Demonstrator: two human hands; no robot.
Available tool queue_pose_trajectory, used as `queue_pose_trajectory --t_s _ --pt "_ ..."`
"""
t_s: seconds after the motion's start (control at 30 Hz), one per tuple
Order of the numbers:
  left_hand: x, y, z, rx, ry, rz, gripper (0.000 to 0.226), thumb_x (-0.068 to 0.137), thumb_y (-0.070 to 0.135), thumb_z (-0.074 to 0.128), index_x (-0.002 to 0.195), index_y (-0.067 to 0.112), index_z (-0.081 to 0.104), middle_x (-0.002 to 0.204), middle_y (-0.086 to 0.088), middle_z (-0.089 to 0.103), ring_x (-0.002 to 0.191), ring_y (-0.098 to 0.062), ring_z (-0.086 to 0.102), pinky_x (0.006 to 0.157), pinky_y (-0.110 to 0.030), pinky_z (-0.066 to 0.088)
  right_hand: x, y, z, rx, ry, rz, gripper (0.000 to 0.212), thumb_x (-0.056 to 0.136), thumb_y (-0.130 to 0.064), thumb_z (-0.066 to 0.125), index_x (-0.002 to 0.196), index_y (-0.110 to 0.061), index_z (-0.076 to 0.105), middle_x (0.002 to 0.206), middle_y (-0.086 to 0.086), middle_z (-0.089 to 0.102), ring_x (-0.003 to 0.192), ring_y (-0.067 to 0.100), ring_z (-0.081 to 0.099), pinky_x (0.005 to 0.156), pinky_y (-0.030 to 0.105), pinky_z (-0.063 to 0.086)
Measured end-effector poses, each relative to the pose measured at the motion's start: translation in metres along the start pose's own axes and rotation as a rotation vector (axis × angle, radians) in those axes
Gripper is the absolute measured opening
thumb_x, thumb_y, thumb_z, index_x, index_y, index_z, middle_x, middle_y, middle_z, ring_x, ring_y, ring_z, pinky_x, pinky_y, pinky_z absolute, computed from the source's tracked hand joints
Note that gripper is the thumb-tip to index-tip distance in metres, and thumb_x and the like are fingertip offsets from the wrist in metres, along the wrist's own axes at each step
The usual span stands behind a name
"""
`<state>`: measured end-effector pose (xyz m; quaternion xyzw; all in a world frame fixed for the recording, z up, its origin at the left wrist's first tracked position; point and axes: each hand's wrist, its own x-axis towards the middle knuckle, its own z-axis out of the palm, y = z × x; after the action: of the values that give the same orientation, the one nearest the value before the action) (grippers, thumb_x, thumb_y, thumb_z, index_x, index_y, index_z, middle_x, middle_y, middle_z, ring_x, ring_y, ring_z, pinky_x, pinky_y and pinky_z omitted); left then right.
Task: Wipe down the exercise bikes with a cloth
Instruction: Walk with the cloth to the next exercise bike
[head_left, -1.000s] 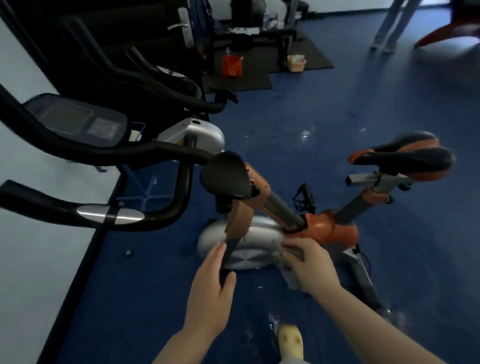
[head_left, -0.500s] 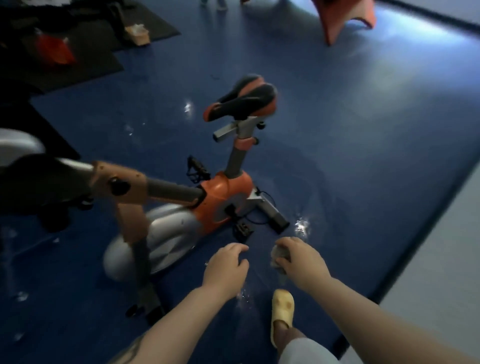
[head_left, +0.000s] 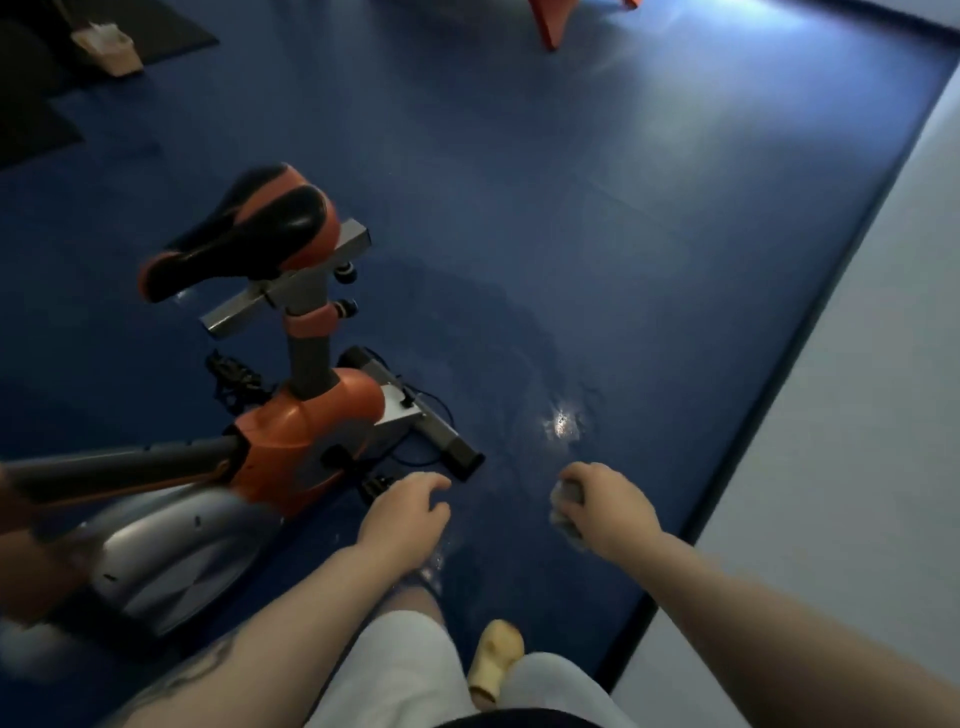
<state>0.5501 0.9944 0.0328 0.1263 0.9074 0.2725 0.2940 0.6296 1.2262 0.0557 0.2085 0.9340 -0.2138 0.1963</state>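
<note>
Both hands (head_left: 402, 512) forward, loosely curled

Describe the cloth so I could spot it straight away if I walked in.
Find the orange exercise bike on the blue floor. Two bare hands hover just right of it. The cloth is the small grey wad bunched in the right hand; the left hand holds nothing.

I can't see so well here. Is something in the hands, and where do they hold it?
The right hand holds a grey cloth, bunched up inside its closed fingers. The left hand holds nothing.
</note>
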Motion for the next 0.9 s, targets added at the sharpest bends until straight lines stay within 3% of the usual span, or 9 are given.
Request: queue_pose_trajectory --t_s 0.23,0.37,0.47,0.57,0.67,0.9 --pt "0.086 0.018 -0.03 -0.08 0.111 -0.131 0.031 0.09 0.025 0.053 0.121 0.03 0.059 0.125 0.007 0.06 0.111 -0.015 0.057 0.093 -0.034 0.047 0.104 0.0 -0.056 -0.015 -0.024 -0.07 0.027 0.09 -0.021 0.046 0.114 -0.03 0.056 0.11 -0.009 0.059 0.09 0.016 0.057 0.068 0.031 0.05" --pt "0.155 0.049 -0.044 -0.117 0.12 -0.131 0.029 0.09 0.023 0.053 0.118 0.028 0.062 0.124 0.003 0.063 0.115 -0.019 0.058 0.097 -0.036 0.048 0.165 -0.01 -0.091 0.043 -0.07 -0.085 0.019 0.085 -0.013 0.047 0.091 -0.03 0.051 0.103 -0.006 0.064 0.088 0.022 0.065 0.073 0.039 0.058" --pt "0.207 0.082 -0.056 -0.115 0.089 -0.109 0.031 0.091 0.026 0.05 0.121 0.029 0.06 0.126 0.006 0.061 0.115 -0.016 0.057 0.097 -0.035 0.047 0.207 -0.012 -0.125 -0.012 -0.113 -0.087 0.023 0.081 -0.009 0.048 0.083 -0.032 0.043 0.101 -0.005 0.063 0.089 0.02 0.065 0.071 0.037 0.058" --pt "0.264 0.116 -0.072 -0.06 0.054 -0.046 0.033 0.091 0.027 0.049 0.123 0.028 0.058 0.128 0.007 0.058 0.115 -0.014 0.056 0.098 -0.033 0.046 0.26 -0.009 -0.16 -0.075 -0.06 -0.119 0.019 0.086 -0.016 0.05 0.099 -0.029 0.056 0.109 -0.006 0.058 0.094 0.019 0.06 0.074 0.033 0.053" --pt "0.306 0.145 -0.089 -0.038 0.041 -0.036 0.035 0.092 0.027 0.047 0.125 0.027 0.057 0.131 0.007 0.056 0.118 -0.015 0.054 0.099 -0.034 0.045 0.305 -0.006 -0.192 -0.089 -0.035 -0.135 0.029 0.089 -0.02 0.051 0.117 -0.026 0.057 0.113 -0.004 0.056 0.098 0.021 0.058 0.076 0.033 0.051" --pt "0.413 0.173 -0.115 -0.085 0.106 -0.175 0.035 0.093 0.029 0.046 0.126 0.028 0.056 0.13 0.009 0.055 0.115 -0.014 0.055 0.095 -0.035 0.048 0.44 0.002 -0.243 -0.149 -0.074 -0.25 0.033 0.089 -0.019 0.054 0.12 -0.029 0.053 0.116 -0.006 0.054 0.096 0.018 0.055 0.071 0.029 0.046"
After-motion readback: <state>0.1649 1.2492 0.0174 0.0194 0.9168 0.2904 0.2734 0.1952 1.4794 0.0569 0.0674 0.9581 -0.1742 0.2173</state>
